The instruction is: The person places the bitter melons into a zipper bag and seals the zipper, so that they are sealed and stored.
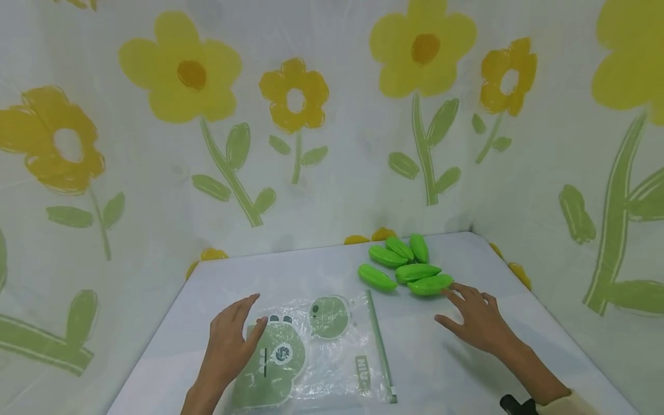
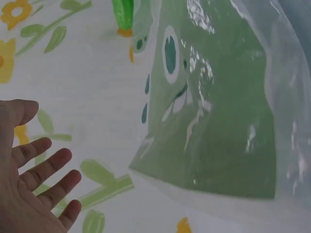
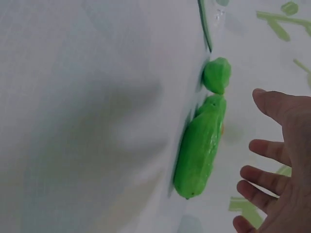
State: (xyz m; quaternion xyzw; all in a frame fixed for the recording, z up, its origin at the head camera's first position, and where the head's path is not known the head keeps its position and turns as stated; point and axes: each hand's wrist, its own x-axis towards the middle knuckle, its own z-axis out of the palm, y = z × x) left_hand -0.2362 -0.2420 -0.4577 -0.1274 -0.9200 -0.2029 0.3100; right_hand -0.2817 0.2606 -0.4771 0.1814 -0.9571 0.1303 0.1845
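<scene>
A clear plastic slider zip bag (image 1: 332, 363) with green dinosaur-like cartoon prints lies flat, its green closure strip (image 1: 380, 351) along the right side. Over the bag's left part hovers my left hand (image 1: 225, 343), fingers spread and holding nothing; the left wrist view shows it beside the printed bag (image 2: 218, 121). Several glossy green, ridged, elongated vegetable-like pieces (image 1: 377, 278) lie in a loose group behind the bag. My right hand (image 1: 479, 320), also loosely spread, is at the nearest piece (image 1: 429, 285). In the right wrist view a gap separates that hand (image 3: 286, 160) from the piece (image 3: 198, 150).
A white table (image 1: 441, 369) carries everything. Its back edge meets a white curtain (image 1: 332, 213) with yellow flowers, which also rises on the left and right sides. A dark object (image 1: 519, 405) sits at the right wrist beside a pale sleeve (image 1: 568, 404).
</scene>
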